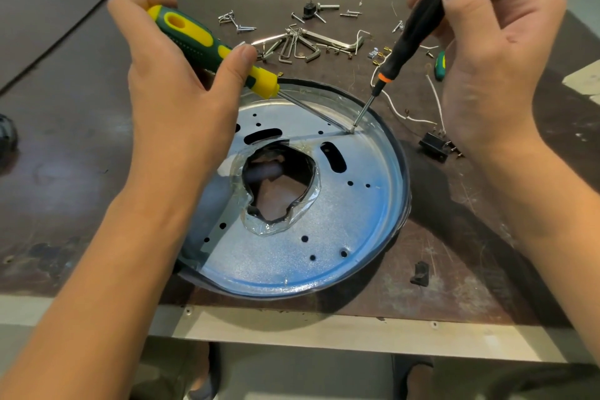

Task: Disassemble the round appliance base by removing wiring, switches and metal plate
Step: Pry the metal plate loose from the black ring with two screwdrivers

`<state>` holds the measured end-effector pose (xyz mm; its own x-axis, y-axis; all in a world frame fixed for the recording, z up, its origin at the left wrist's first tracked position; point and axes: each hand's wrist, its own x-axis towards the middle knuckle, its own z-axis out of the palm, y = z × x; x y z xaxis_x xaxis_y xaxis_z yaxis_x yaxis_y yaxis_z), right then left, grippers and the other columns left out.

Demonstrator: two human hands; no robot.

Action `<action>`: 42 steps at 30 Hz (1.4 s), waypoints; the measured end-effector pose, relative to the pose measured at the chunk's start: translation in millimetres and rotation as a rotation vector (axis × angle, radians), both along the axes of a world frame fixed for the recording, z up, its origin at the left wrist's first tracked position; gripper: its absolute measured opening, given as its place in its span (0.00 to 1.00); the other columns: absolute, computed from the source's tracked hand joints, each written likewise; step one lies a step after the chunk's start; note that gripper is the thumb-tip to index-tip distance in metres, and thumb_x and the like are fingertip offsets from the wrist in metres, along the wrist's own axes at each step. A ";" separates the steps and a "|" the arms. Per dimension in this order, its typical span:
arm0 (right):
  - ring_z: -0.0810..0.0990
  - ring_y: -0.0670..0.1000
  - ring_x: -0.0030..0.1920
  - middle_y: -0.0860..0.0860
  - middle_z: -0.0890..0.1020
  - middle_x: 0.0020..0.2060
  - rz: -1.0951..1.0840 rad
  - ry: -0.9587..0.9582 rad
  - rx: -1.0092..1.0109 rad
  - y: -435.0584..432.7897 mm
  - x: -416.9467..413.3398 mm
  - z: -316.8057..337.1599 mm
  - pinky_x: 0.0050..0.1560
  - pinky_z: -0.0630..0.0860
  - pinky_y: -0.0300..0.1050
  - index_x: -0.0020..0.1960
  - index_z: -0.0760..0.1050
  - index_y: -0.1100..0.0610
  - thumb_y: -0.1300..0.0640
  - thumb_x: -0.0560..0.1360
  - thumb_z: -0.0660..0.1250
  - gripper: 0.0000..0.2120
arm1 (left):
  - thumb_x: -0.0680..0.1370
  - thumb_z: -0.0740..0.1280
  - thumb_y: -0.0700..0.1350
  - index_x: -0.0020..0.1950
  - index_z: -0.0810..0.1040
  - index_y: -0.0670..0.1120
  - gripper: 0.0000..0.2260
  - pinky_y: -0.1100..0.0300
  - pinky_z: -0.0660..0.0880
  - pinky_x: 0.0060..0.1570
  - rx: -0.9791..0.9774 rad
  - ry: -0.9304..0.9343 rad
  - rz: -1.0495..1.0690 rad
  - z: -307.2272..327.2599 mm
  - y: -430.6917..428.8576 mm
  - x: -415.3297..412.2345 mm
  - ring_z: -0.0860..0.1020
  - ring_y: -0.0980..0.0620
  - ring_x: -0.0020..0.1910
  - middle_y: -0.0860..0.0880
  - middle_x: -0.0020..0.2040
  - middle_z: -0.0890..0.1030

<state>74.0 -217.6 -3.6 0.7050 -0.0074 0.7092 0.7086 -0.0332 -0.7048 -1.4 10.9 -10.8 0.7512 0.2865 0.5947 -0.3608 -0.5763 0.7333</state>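
Left hand (175, 75) grips a green screwdriver (211, 49), right hand (487, 26) a black screwdriver (415, 26); tips meet on the plate (324, 237).

No readable text
Nothing legible is showing on the green-yellow screwdriver (207, 45), the black screwdriver (414, 27), the metal plate (324, 237) or the counter (65, 146).

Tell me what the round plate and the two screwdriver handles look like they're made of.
Round plate: likely galvanized sheet steel, from its bright speckled grey sheen and punched holes. Green and yellow handle: probably moulded plastic with rubbery inserts, two-tone and matt. Black handle with orange collar: matt plastic or rubber; can't tell which.
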 end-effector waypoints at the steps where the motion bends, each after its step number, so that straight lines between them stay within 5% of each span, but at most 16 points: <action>1: 0.80 0.57 0.50 0.58 0.81 0.51 0.009 0.001 0.001 1.0 -0.9 0.0 0.51 0.76 0.49 0.62 0.76 0.65 0.68 0.81 0.61 0.11 | 0.79 0.70 0.44 0.58 0.59 0.45 0.20 0.76 0.70 0.42 -0.001 0.000 -0.001 0.0 -0.3 -0.3 0.74 0.75 0.40 0.59 0.42 0.66; 5: 0.76 0.48 0.44 0.50 0.81 0.45 -0.046 -0.077 -0.064 3.1 -0.9 1.0 0.50 0.72 0.45 0.61 0.78 0.61 0.63 0.81 0.68 0.08 | 0.79 0.70 0.42 0.58 0.59 0.44 0.20 0.77 0.69 0.43 0.010 -0.005 -0.002 0.3 -2.2 -1.4 0.74 0.76 0.40 0.59 0.43 0.66; 14: 0.77 0.56 0.42 0.53 0.79 0.42 0.066 -0.002 -0.004 1.7 -2.6 0.3 0.44 0.77 0.50 0.52 0.78 0.58 0.64 0.82 0.64 0.05 | 0.78 0.71 0.46 0.58 0.59 0.45 0.20 0.76 0.68 0.43 0.018 0.013 0.023 0.2 0.6 0.1 0.73 0.74 0.41 0.59 0.43 0.66; 18: 0.78 0.49 0.41 0.48 0.79 0.41 0.028 -0.060 -0.061 4.5 -3.5 3.0 0.44 0.78 0.47 0.55 0.78 0.56 0.62 0.82 0.68 0.04 | 0.78 0.71 0.45 0.58 0.59 0.45 0.20 0.77 0.67 0.42 0.015 0.015 0.026 -0.3 -0.1 0.4 0.73 0.74 0.40 0.59 0.42 0.66; 24: 0.78 0.53 0.45 0.53 0.79 0.43 0.077 0.033 0.012 1.8 -4.2 -0.3 0.44 0.76 0.49 0.55 0.78 0.57 0.63 0.82 0.61 0.08 | 0.79 0.71 0.43 0.58 0.59 0.45 0.20 0.77 0.68 0.42 0.009 0.006 0.016 0.0 -1.9 -1.3 0.74 0.77 0.40 0.59 0.42 0.66; 28: 0.77 0.50 0.43 0.46 0.80 0.42 0.011 -0.069 -0.074 4.6 -3.7 2.7 0.47 0.75 0.47 0.56 0.78 0.56 0.60 0.82 0.68 0.04 | 0.78 0.71 0.43 0.57 0.59 0.44 0.20 0.77 0.68 0.42 0.014 0.007 0.024 0.1 -1.8 -0.5 0.73 0.77 0.40 0.60 0.42 0.66; 33: 0.80 0.57 0.46 0.56 0.81 0.47 0.065 0.000 -0.020 -0.4 -0.1 0.5 0.47 0.78 0.52 0.56 0.78 0.59 0.65 0.82 0.62 0.07 | 0.78 0.71 0.45 0.58 0.59 0.45 0.21 0.77 0.68 0.42 0.016 0.014 0.030 0.3 -0.3 -0.4 0.73 0.76 0.41 0.60 0.43 0.66; 38: 0.77 0.51 0.44 0.50 0.80 0.43 -0.004 -0.052 -0.074 2.4 -0.4 2.1 0.48 0.77 0.49 0.57 0.79 0.57 0.62 0.81 0.69 0.06 | 0.78 0.71 0.47 0.59 0.59 0.47 0.21 0.76 0.68 0.43 0.009 0.020 0.038 -0.2 0.9 0.2 0.72 0.73 0.40 0.60 0.43 0.66; 42: 0.82 0.57 0.47 0.55 0.82 0.47 0.047 0.013 -0.039 -0.6 1.3 2.5 0.48 0.78 0.49 0.60 0.77 0.61 0.67 0.81 0.63 0.10 | 0.78 0.71 0.45 0.58 0.59 0.46 0.21 0.77 0.68 0.43 0.016 0.013 0.035 -0.8 0.4 0.4 0.72 0.75 0.41 0.60 0.42 0.66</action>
